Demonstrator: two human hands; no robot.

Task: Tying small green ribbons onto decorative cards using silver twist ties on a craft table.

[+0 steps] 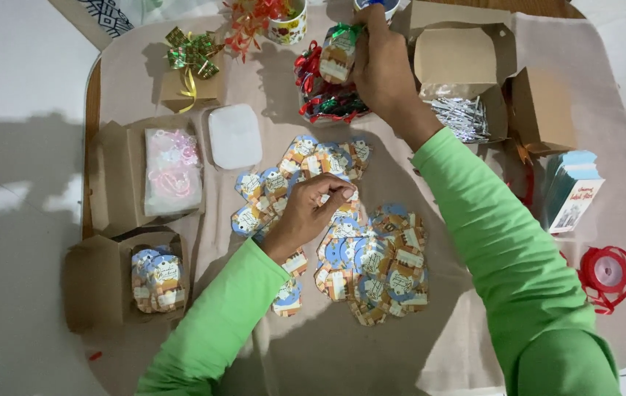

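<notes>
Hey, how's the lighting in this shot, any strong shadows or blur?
Head view: light is hard, throwing a dark shadow across the white floor at left; the left hand shades the paper tags beneath it; the right hand looks slightly soft; no obvious glare.

A white lidded container (234,136) lies beside a red ribbon spool (608,270), well apart, with silver twist ties (463,116) near.

1. Bright, even indoor light from above and to the right.
2. A large dark shadow of the person falls across the white floor (12,220) at left.
3. Soft shadows lie under both arms on the bench (372,352).
4. Focus is fairly sharp; small print blurs.
</notes>
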